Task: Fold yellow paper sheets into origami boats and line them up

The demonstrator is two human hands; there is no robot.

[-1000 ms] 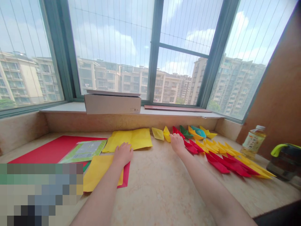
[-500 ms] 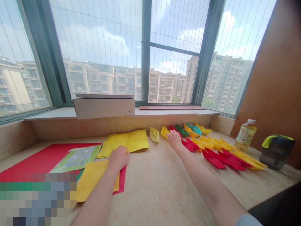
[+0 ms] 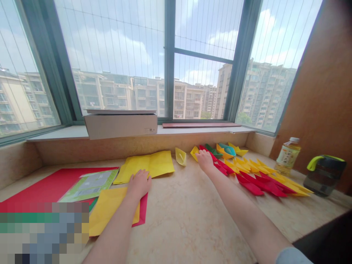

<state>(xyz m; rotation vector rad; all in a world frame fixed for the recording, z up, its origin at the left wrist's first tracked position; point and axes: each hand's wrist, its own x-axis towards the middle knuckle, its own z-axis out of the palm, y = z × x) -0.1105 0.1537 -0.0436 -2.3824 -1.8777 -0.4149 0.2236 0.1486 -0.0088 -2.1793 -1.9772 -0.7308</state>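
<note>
My left hand (image 3: 140,183) lies flat with fingers stretched, over the edges of yellow paper sheets (image 3: 150,163) and a second yellow sheet (image 3: 110,211) nearer me. At the back of the stone counter, my right hand (image 3: 205,161) has its fingers closed on a yellow paper boat (image 3: 194,151), whose right part they hide. A pale yellow paper boat (image 3: 180,157) stands apart to its left. Right behind my fingers are a red paper boat (image 3: 204,148) and a green paper boat (image 3: 213,150), in a row with orange, blue and yellow ones.
Several yellow boats (image 3: 251,165) and red boats (image 3: 249,184) sit right of my forearm. Beyond them stand a drink bottle (image 3: 288,157) and a dark jug (image 3: 325,175). Red sheets (image 3: 46,183) and a green-edged packet (image 3: 89,185) lie left. A white box (image 3: 121,125) rests on the sill.
The view has swung to the right. My right hand has shifted the yellow boat rightward, widening its gap from the pale yellow boat. My left hand has stayed on the sheets.
</note>
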